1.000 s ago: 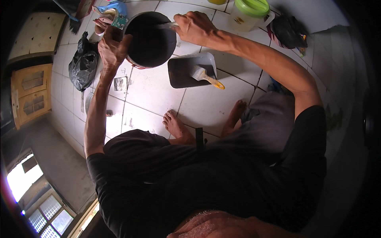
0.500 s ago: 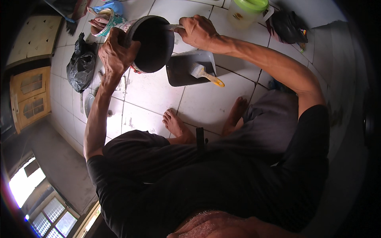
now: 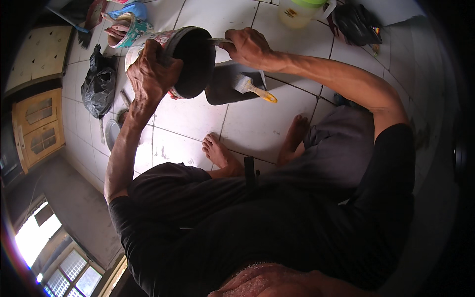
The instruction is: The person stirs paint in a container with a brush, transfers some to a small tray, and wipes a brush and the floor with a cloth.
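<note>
A paint bucket (image 3: 195,67) is tipped on its side, its dark mouth facing right, over the left end of a black paint tray (image 3: 220,94). My left hand (image 3: 153,74) is closed on the bucket's near side, by the rim. In my right hand (image 3: 250,48) is a thin, light-coloured stick or tool handle (image 3: 219,40) that reaches into the bucket; its far end is hidden inside. A paintbrush (image 3: 252,88) with a yellow-tipped handle rests across the tray, its handle sticking out over the near edge. I cannot make out what is inside the bucket.
A black plastic bag (image 3: 99,84) and a grey round lid (image 3: 113,133) lie on the tiles to the left. At the far left stands a patterned container (image 3: 131,32). A green-lidded jug (image 3: 297,12) and another black bag (image 3: 357,27) stand at the far right. My feet (image 3: 217,151) are near the tray.
The bucket has tipped further toward the tray, showing more of its printed outside. Both hands have moved with it and keep their holds. The view has shifted slightly.
</note>
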A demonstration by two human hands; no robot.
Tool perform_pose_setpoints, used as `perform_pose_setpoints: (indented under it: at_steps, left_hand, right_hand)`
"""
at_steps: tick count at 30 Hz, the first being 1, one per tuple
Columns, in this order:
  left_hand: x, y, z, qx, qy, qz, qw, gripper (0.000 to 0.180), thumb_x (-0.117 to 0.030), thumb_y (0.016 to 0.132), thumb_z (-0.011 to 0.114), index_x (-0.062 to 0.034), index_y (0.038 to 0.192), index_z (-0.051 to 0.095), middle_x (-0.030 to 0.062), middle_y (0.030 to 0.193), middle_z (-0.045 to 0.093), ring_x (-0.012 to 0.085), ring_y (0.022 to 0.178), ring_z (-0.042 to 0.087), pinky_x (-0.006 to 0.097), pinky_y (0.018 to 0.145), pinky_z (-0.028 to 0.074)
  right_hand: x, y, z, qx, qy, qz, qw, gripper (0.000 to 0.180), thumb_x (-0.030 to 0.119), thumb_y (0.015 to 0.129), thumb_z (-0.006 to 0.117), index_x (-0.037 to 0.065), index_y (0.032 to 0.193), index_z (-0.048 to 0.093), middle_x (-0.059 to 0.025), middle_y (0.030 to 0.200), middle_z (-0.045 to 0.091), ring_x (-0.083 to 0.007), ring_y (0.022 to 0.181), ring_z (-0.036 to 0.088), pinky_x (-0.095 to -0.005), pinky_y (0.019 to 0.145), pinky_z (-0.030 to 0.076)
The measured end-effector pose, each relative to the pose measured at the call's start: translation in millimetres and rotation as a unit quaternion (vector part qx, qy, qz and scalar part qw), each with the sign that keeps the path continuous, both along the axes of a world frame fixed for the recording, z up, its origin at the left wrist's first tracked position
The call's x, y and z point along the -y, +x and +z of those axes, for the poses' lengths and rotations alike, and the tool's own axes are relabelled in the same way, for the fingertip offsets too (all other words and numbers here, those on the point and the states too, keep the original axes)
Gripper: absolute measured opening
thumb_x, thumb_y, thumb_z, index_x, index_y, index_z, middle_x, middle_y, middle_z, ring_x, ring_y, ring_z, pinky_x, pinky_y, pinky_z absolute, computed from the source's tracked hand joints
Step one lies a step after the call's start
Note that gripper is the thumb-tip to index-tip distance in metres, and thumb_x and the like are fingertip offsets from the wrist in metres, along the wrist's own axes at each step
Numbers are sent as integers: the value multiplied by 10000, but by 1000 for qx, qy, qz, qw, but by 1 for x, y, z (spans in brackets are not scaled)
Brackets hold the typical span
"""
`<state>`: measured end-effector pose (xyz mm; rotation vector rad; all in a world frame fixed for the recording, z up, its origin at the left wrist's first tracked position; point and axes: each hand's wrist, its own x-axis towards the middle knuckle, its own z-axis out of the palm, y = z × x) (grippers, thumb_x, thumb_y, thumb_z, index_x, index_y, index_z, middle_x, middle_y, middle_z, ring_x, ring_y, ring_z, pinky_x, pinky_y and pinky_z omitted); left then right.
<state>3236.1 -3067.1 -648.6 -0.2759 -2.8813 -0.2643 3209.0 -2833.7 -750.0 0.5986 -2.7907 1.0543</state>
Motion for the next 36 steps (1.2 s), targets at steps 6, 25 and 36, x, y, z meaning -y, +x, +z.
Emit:
perform_pose_setpoints:
  at_steps: [6,25,36]
  left_hand:
    - [-8,4,-6,22,3,-9,1000,423,-306,641,727,-99,961,544,132,877,667,344,774,662,435,703,529]
    - [-19,16,-15,-27,-1,-89,996,405,-218,643,701,-69,963,503,134,834,636,339,684,652,426,565,525]
    - [-22,17,-14,-51,-15,-118,992,469,-229,638,714,-27,1007,508,151,821,631,335,681,652,406,555,537]
  right_hand:
    - [-3,7,-7,49,-22,-13,998,278,259,877,649,-4,791,621,-190,655,621,-392,649,627,-443,620,498]
    - [-8,20,-22,74,-51,-1,996,298,291,912,615,5,830,602,-185,663,613,-365,637,620,-432,622,477]
    - [-8,19,-21,106,-25,-6,994,316,320,923,600,11,860,620,-180,675,621,-365,647,624,-437,636,479]
